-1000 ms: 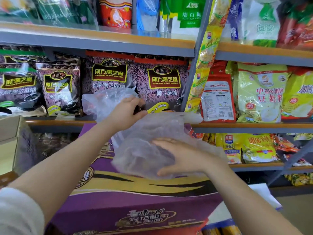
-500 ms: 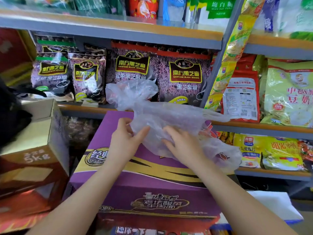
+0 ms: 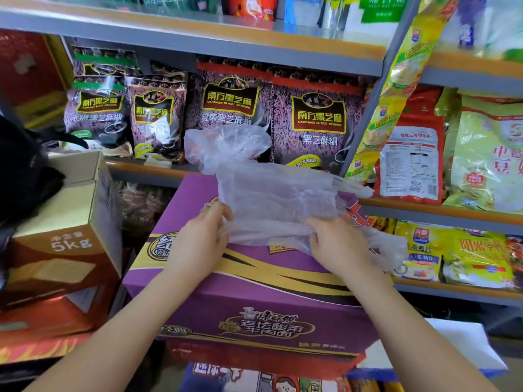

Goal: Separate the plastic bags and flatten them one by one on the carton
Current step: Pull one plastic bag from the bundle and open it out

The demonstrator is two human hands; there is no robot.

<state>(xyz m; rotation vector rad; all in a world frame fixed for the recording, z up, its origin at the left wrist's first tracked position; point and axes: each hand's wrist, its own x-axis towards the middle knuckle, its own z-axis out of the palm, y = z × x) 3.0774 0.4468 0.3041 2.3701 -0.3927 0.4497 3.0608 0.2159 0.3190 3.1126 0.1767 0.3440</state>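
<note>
A bunch of thin clear plastic bags lies on top of a purple carton in front of me. The far end of the bunch puffs up crumpled against the shelf, while the near part lies flatter. My left hand pinches the near left edge of the bags between thumb and fingers. Curled into the near right edge of the plastic are the fingers of my right hand, which grips it. A loose tail of plastic spills off the carton's right side.
Shelves behind hold dark sesame-paste packets and yellow-green food packets. A brown 5 kg cardboard box stands left of the carton, with a black object beside it. A white and blue box sits at lower right.
My left hand came down from the raised far end of the bags to their near left edge. My right hand shifted from pressing flat to gripping the near right edge. The view panned left.
</note>
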